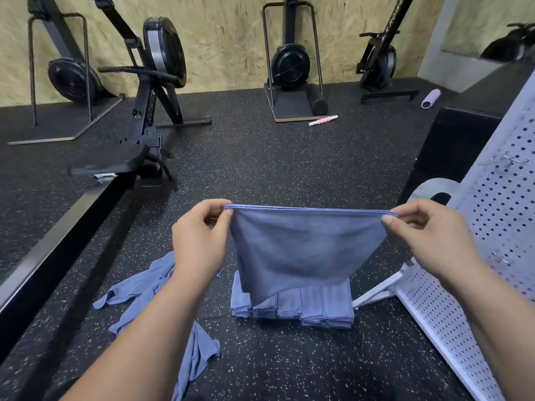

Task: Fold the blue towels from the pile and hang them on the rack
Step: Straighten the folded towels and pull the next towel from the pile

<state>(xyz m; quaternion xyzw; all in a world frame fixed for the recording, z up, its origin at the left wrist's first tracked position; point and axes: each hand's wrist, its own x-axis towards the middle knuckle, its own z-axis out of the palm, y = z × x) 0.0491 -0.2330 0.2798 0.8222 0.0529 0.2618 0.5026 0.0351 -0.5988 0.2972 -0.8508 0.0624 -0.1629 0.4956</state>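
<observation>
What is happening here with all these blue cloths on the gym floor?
A person is folding towels. The left hand and the right hand pinch the top corners of one blue towel, held up and already doubled over. Below it folded towels stand in a row on the floor; unfolded ones lie to the left. The white pegboard rack is on the right.

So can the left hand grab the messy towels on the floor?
Probably yes, once it lets go. The left hand is pinching the held towel, and the messy towels lie just below it with nothing in between.
</observation>
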